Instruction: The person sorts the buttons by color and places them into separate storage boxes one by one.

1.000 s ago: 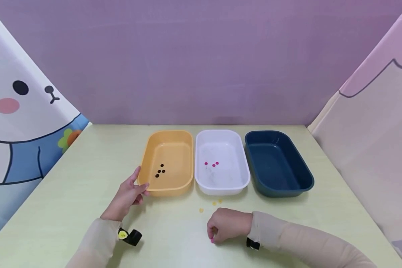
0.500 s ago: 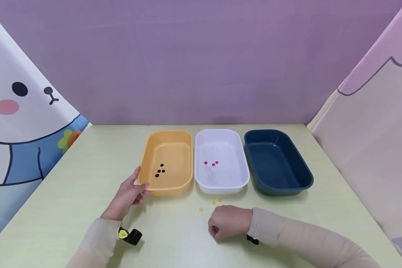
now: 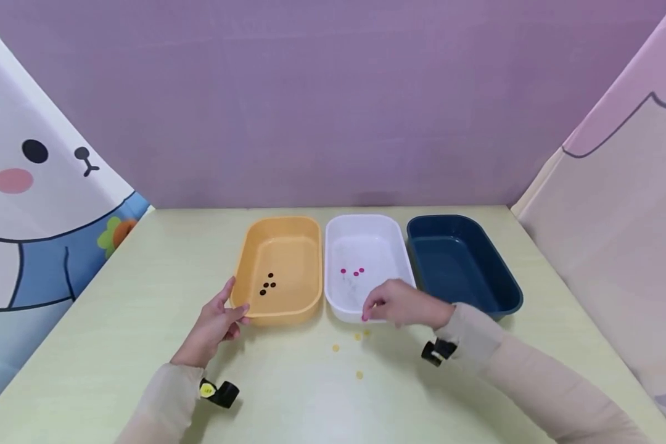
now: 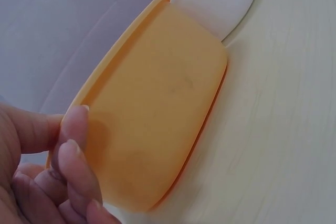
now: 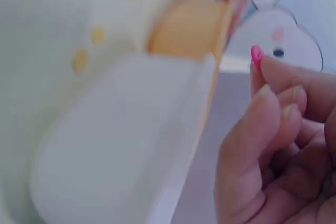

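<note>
My right hand (image 3: 402, 303) hovers over the near rim of the white tray (image 3: 388, 259), pinching a small pink button (image 5: 256, 55) between thumb and fingertip. Three pink buttons (image 3: 356, 274) lie inside that tray. With thumb over the rim and fingers beneath it, my left hand (image 3: 209, 328) grips the near left corner of the orange tray (image 3: 294, 265). Several black buttons (image 3: 266, 285) rest on the orange tray's floor. On the table in front of the white tray are several yellow buttons (image 3: 335, 348).
A dark blue tray (image 3: 452, 262) stands to the right of the white one, partly behind my right forearm, with nothing seen in it. The three trays form a row on the pale table (image 3: 144, 296). A purple cloth (image 3: 333, 105) rises behind the table.
My right hand has lifted from the table and moved forward to the white tray's rim with the pink button. A yellow button now shows where it was. The left hand keeps its hold.
</note>
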`<control>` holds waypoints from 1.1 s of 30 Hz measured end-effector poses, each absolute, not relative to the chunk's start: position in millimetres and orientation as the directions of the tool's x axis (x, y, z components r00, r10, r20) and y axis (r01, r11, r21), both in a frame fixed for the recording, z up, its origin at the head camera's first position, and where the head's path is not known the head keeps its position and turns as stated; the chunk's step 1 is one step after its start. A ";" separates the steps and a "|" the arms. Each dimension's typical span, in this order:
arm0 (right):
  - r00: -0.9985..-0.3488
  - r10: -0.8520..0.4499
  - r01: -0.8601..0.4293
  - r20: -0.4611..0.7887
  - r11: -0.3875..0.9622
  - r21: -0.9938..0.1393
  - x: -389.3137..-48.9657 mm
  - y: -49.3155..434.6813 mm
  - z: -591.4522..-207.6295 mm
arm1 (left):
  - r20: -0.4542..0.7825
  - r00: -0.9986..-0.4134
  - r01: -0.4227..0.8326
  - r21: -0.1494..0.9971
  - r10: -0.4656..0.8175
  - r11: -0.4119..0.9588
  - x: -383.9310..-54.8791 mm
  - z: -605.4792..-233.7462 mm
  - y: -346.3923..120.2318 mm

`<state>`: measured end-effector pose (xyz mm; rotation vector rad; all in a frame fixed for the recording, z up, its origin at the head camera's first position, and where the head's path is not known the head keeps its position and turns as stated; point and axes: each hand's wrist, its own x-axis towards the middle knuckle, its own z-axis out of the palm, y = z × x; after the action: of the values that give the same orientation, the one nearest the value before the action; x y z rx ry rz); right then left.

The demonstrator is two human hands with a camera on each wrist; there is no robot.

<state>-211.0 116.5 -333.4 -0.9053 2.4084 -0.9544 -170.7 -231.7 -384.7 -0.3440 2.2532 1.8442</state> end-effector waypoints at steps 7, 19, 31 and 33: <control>-0.815 -0.532 -0.240 -0.230 0.671 -0.701 -248.3 115.3 -309.3 | -0.294 -0.955 -0.297 0.938 -0.046 0.178 -169.3 -384.7 -232.9; -0.846 -0.428 -0.148 -0.318 0.762 -0.631 -302.5 90.1 -304.7 | -0.294 -0.955 -0.297 0.939 -0.045 0.175 -170.8 -385.4 -230.5; -0.790 -0.422 -0.160 -0.443 0.841 -0.516 -330.3 71.1 -334.0 | -0.288 -0.955 -0.295 0.938 -0.064 0.181 -171.7 -385.8 -230.6; -0.773 -0.433 -0.181 -0.464 0.851 -0.494 -331.2 70.3 -339.4 | -0.292 -0.954 -0.299 0.938 -0.064 0.177 -170.7 -387.9 -231.1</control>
<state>-331.2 70.3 -339.4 -0.4464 2.4415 -0.5756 -170.7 -231.1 -387.9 -0.3534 2.2596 1.8713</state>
